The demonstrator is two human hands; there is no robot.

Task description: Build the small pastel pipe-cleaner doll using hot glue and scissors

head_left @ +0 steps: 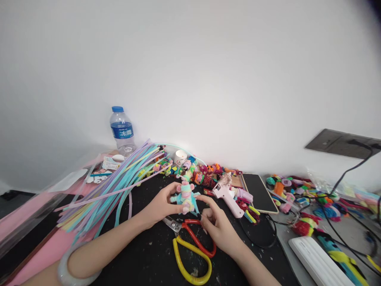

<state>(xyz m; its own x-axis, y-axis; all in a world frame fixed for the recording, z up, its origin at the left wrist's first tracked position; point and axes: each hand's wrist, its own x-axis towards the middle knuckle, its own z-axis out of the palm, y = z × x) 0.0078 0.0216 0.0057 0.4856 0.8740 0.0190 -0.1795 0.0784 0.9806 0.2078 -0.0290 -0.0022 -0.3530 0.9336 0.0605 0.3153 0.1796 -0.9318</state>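
My left hand (162, 204) is closed around a small fuzzy doll (186, 196) in pink, pale blue and cream, made of pipe cleaners. It stands upright between my thumb and fingers, with round pink ears on top. My right hand (216, 222) has its index finger stretched out to the doll's blue side, the other fingers loosely curled. That hand does not grip the doll. Below both hands, scissors (193, 260) with one red and one yellow handle lie on the black mat (143, 254). Part of the red handle is hidden by my right hand.
Pastel pipe cleaners (119, 186) lie in a big bundle at left, before a water bottle (122, 131). A pink glue gun (229, 196) and a dark tablet (260, 193) are right of the doll. Small fuzzy figures (205, 174), a paper cup (180, 157) and a white power strip (320, 260) lie around.
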